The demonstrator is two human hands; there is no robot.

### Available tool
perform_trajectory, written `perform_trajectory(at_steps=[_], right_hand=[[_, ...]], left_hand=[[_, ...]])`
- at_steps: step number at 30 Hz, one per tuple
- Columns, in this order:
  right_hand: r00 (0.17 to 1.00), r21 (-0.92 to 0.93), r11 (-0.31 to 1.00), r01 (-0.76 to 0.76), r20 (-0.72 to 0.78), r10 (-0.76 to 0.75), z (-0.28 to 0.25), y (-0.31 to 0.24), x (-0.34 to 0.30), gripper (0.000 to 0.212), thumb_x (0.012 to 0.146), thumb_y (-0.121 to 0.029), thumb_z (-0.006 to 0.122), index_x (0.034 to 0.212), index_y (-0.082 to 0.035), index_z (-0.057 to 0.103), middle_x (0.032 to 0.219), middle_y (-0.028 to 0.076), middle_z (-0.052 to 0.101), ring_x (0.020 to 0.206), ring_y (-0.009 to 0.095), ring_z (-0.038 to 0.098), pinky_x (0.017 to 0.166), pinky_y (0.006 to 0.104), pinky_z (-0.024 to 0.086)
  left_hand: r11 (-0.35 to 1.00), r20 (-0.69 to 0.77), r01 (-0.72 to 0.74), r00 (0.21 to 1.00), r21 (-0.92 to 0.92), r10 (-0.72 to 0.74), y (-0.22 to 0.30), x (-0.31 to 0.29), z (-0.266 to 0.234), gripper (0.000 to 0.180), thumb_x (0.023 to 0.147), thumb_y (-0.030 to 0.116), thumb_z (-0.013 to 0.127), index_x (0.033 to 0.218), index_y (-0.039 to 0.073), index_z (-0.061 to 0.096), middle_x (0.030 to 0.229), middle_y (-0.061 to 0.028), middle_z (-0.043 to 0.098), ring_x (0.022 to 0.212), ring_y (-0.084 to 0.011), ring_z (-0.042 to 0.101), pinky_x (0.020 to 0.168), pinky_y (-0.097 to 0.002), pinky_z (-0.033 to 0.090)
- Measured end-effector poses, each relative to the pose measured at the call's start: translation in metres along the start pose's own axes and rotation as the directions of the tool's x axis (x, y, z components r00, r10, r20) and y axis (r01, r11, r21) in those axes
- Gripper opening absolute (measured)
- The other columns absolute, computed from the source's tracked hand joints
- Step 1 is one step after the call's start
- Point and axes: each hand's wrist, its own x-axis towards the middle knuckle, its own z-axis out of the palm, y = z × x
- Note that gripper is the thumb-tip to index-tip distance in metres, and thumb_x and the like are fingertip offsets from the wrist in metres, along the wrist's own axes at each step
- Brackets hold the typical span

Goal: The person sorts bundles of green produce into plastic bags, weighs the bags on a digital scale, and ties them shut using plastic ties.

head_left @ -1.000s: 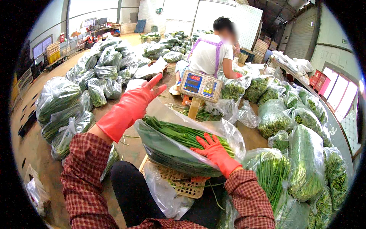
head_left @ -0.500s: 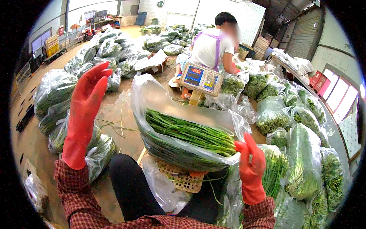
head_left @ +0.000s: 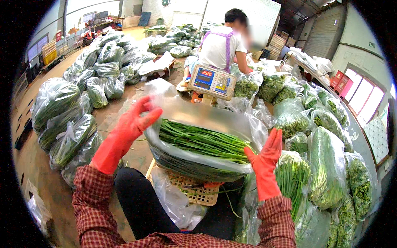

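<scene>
There are two red-gloved hands (head_left: 129, 134), one open bag of green stalks (head_left: 186, 166), one digital scale (head_left: 212, 82), one perforated basket (head_left: 206, 194), one co-worker (head_left: 216, 47), one yellow crate (head_left: 49, 52).

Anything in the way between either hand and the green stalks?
For the left hand, the raised left end of the clear bag stands between it and the green stalks; nothing visible blocks the right hand, beside their paler ends.

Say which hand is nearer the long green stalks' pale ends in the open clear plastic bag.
Right. Red-gloved right hand beside pale ends; red-gloved left hand at opposite end of bag.
</scene>
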Motion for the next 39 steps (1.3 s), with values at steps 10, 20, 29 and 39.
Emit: perform_trajectory(at_steps=[10,20,29,39], right_hand=[[0.765,0.317,0.818,-0.479,0.608,0.213,-0.103,0.073,0.114,0.025,0.075,-0.024,0.058,0.081,-0.002,0.070,0.087,0.018,0.068,0.082,0.034,0.065,0.073,0.0436,0.050],[0.632,0.644,-0.050,-0.763,0.728,-0.267,-0.067,-0.061,0.110,0.056,0.094,-0.041,0.044,0.125,0.006,0.044,0.120,0.022,0.055,0.092,0.028,0.063,0.081,0.0389,0.052],[0.711,0.637,-0.316,-0.703,0.638,-0.295,-0.079,-0.032,0.139,0.062,0.090,-0.051,0.046,0.124,0.001,0.049,0.122,0.018,0.056,0.110,0.028,0.056,0.092,0.0375,0.045],[0.985,0.429,0.902,0.055,-0.170,0.021,-0.129,-0.036,0.105,0.020,0.087,-0.023,0.056,0.097,-0.008,0.065,0.087,0.009,0.066,0.076,0.021,0.063,0.071,0.0348,0.050]], left_hand=[[0.835,0.240,-0.019,0.954,-0.550,0.181,0.023,0.035,-0.012,0.044,0.093,0.027,0.049,0.130,0.004,0.045,0.115,-0.0110,0.056,0.099,-0.0197,0.059,0.078,-0.0291,0.050],[0.671,0.123,-0.001,0.983,-0.741,0.137,0.079,0.059,0.009,0.055,0.088,0.020,0.056,0.136,0.006,0.033,0.119,-0.0204,0.053,0.098,-0.0284,0.062,0.079,-0.0296,0.053],[0.719,-0.047,-0.080,0.997,-0.690,0.066,0.074,0.072,-0.010,0.048,0.094,0.030,0.042,0.139,0.015,0.035,0.123,-0.0207,0.047,0.097,-0.0334,0.061,0.082,-0.0350,0.051],[0.787,-0.075,-0.151,0.988,-0.598,0.133,0.069,0.026,-0.036,0.037,0.087,0.005,0.055,0.124,0.003,0.053,0.132,-0.0042,0.050,0.085,-0.0065,0.058,0.070,-0.0204,0.047]])
